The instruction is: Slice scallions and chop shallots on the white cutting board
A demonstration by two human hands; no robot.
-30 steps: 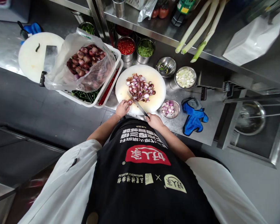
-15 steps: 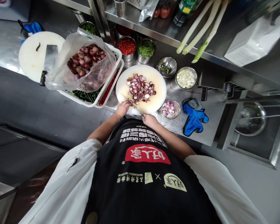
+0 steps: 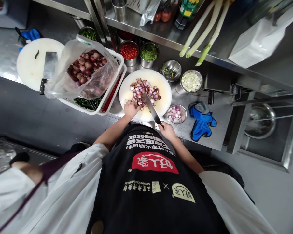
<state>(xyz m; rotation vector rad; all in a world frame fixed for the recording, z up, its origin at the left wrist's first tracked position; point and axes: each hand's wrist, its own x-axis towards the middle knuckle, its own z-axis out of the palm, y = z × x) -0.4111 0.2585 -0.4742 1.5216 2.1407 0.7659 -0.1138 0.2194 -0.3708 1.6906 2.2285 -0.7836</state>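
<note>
The right grip (image 3: 167, 130) is wrapped around the handle of a knife (image 3: 151, 108); ahead of it, the blade lies across the shallots (image 3: 146, 91). The left grip (image 3: 132, 109) has its fingers bent at the pile's near left edge; whether they pinch a piece cannot be told. A leftward slip of the blade could nick those fingers, and a careless sweep could scatter pieces. One cutting board (image 3: 166, 87) lies ahead of both grips, one steel bowl (image 3: 185, 116) just right of the right one; the heaped pieces defy counting.
</note>
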